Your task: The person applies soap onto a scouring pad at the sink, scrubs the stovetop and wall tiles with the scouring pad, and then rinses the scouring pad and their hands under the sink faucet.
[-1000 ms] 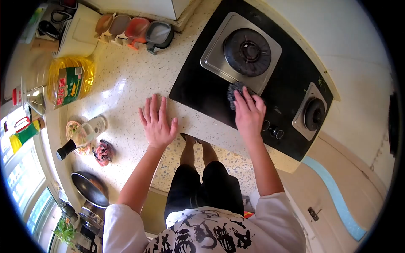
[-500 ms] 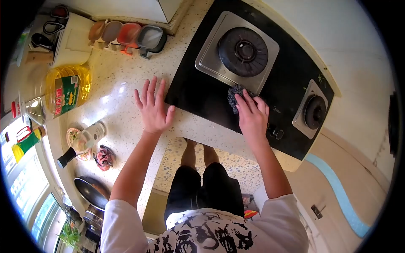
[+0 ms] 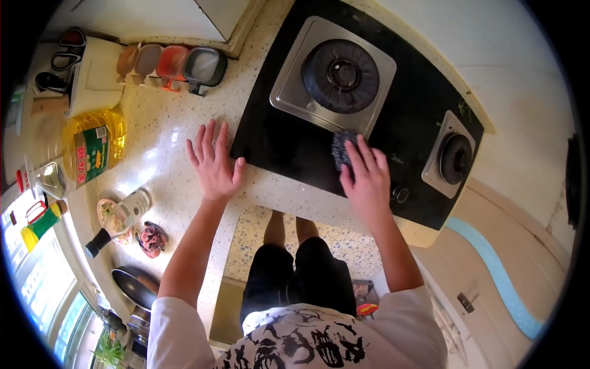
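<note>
My right hand (image 3: 370, 178) presses a dark grey scouring pad (image 3: 345, 147) onto the black glass top of the gas stove (image 3: 289, 142), its fingers over the pad. The pad lies just below the lower edge of the large burner's steel plate (image 3: 295, 92). Beneath my palm the underside of the pad is hidden. To the left of the stove, my left hand (image 3: 216, 169) rests on the speckled countertop (image 3: 166, 132) with its fingers spread and nothing in it. A control knob (image 3: 401, 195) is close to my right wrist.
Spice boxes (image 3: 206, 64) stand by the wall at the back left. Further left are a large oil bottle (image 3: 92, 144), a clear bottle with a black cap (image 3: 126, 212) and a frying pan (image 3: 135, 286). A smaller burner (image 3: 456, 158) sits at the stove's right end.
The view has shifted slightly, so the stove and counter appear further left. My right hand and the scouring pad have moved a little to the right across the stove top. My left hand stays on the counter.
</note>
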A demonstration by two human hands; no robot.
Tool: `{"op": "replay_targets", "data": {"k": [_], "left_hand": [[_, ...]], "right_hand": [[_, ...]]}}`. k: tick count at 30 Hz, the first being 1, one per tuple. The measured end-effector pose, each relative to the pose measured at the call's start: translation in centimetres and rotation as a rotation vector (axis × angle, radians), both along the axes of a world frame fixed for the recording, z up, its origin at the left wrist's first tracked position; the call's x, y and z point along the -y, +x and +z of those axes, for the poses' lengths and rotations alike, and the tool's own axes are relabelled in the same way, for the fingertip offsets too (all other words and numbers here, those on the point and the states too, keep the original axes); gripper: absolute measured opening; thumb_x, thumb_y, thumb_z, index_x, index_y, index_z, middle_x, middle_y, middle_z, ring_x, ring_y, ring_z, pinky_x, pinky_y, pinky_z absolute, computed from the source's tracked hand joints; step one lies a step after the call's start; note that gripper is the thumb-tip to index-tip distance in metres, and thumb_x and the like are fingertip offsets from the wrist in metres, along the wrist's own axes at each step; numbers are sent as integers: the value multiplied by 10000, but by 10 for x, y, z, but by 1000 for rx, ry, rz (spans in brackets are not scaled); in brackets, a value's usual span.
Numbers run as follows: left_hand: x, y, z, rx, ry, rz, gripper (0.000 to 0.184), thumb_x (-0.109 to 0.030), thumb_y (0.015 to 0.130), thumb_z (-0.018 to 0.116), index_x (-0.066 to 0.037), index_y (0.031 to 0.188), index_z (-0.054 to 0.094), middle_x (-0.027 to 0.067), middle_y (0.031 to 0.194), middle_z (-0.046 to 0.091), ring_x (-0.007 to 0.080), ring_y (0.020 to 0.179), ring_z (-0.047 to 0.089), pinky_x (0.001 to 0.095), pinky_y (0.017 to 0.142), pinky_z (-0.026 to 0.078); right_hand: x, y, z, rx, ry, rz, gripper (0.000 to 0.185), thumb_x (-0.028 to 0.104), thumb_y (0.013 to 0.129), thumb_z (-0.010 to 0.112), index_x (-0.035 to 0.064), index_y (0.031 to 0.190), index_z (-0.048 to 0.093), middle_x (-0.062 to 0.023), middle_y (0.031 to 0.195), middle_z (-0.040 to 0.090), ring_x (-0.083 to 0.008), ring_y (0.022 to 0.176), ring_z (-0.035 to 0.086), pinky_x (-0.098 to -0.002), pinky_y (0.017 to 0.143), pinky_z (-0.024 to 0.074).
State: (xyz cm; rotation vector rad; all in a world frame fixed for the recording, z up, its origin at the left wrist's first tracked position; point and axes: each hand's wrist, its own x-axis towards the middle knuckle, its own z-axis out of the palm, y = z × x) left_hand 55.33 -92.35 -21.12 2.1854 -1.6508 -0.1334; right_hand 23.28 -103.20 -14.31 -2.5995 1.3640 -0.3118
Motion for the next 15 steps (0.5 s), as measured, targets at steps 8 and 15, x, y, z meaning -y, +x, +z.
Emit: {"op": "replay_targets", "data": {"k": [8,15], "left_hand": [[-1,0,0,8,1,-9,747,-625,1044,321,-121,1573,478,145,1643,426,360,1562,316,583,1288,58],[-1,-1,1,4,-8,-8,726,-608,1044,331,-126,1562,495,141,1633,439,359,1559,325,587,1286,68]], "right_hand": [[60,-28,-25,-68,-164,-129,435,100,927,719,66,1359,685,-171,1445,620,-396,1136,603,-444,1021,526],[177,-42,-37,-28,-235,-116,413,77,897,713,109,1308,730,-141,1413,668,-379,1100,618,-456,991,536]]}}
